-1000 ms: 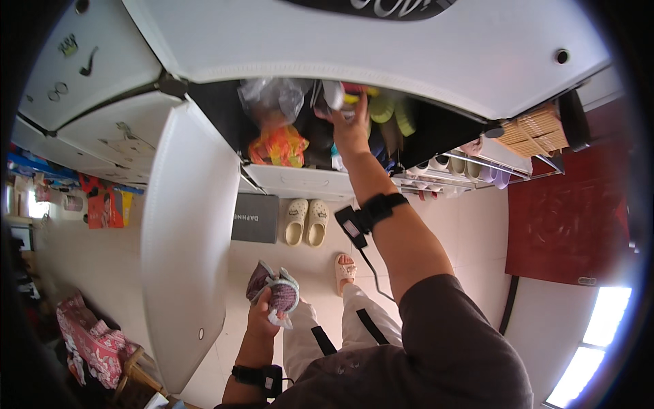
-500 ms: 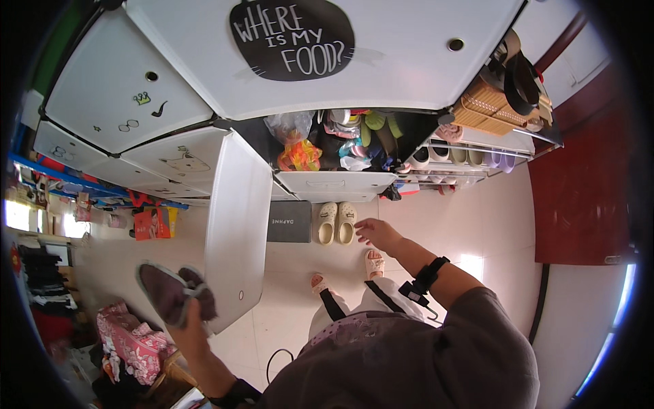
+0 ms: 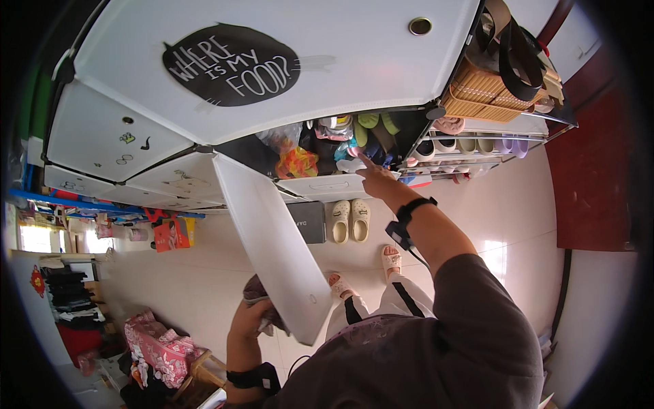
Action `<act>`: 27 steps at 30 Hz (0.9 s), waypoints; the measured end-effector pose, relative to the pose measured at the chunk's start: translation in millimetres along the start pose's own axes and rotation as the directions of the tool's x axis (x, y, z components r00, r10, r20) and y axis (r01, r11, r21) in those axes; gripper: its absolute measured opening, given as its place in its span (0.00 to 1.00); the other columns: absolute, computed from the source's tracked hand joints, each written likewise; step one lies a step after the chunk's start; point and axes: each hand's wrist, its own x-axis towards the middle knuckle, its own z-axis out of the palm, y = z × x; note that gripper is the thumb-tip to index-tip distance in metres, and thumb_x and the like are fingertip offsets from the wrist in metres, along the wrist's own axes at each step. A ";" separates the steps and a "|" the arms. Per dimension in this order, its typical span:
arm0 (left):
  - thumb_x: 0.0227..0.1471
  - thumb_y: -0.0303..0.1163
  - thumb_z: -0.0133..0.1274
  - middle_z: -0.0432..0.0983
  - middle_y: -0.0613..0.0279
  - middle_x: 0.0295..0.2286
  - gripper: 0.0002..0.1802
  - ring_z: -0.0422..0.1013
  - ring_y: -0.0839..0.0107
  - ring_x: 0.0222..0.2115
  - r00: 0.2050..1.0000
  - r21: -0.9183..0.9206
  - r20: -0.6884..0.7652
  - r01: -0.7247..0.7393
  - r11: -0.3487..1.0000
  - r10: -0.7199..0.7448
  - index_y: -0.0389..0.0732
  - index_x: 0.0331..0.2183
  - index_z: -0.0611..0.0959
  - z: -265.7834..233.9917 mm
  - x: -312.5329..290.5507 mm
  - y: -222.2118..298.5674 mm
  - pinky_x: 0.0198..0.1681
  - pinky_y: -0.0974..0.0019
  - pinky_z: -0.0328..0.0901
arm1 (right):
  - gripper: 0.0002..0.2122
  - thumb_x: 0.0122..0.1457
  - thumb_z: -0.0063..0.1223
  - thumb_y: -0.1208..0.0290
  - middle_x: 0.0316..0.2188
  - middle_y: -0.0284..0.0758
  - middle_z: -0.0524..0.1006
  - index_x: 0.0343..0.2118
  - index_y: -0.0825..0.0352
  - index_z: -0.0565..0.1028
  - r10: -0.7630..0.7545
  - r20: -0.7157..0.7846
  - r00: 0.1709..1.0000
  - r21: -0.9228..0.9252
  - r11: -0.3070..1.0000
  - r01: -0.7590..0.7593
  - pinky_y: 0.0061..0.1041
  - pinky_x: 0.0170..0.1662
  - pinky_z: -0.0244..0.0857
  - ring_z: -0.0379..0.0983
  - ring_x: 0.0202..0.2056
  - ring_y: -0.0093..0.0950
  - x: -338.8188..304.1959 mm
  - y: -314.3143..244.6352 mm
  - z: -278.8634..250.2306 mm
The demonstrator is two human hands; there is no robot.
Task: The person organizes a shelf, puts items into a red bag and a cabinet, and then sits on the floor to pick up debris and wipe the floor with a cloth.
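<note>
Right hand [image 3: 373, 174] extended into the open cabinet compartment [image 3: 340, 146], forefinger out, holding nothing; fingertip near a light bundle at the compartment's front edge. Left hand [image 3: 248, 320] closed around a crumpled dark cloth [image 3: 257, 292], low beside the swung-open white door [image 3: 272, 252]. Judgement: cloth is soft, light, non-slip, not fragile; bunching it in the fist suffices. The door hides part of the cloth and left fingers. Compartment contents are crowded and shadowed; individual items indistinct.
</note>
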 end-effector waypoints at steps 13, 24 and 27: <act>0.38 0.21 0.48 0.67 0.57 0.39 0.26 0.64 0.67 0.39 0.959 -0.257 0.273 0.149 0.955 -0.076 0.34 0.44 0.64 51.1 31.6 -7.7 0.42 0.66 0.60 | 0.10 0.46 0.41 0.71 0.36 0.44 0.67 0.31 0.67 0.70 0.275 -0.378 0.884 0.184 0.958 -0.219 0.34 0.44 0.57 0.62 0.40 0.41 31.0 37.0 3.4; 0.41 0.26 0.48 0.69 0.63 0.32 0.16 0.66 0.73 0.34 0.929 -0.127 0.365 -0.016 0.992 0.062 0.35 0.37 0.71 124.2 113.3 33.4 0.37 0.70 0.61 | 0.10 0.52 0.38 0.75 0.32 0.35 0.71 0.37 0.69 0.68 0.446 -0.041 0.894 0.906 0.394 -0.155 0.22 0.34 0.62 0.68 0.33 0.25 -144.1 55.9 -62.1; 0.41 0.28 0.49 0.70 0.65 0.25 0.10 0.66 0.77 0.24 0.935 -0.213 0.347 0.152 0.965 -0.071 0.38 0.31 0.72 138.9 159.7 49.8 0.18 0.74 0.60 | 0.11 0.52 0.38 0.77 0.33 0.33 0.70 0.39 0.69 0.67 0.360 -0.311 0.880 0.833 0.548 0.071 0.19 0.35 0.61 0.66 0.34 0.21 -163.1 27.6 -111.8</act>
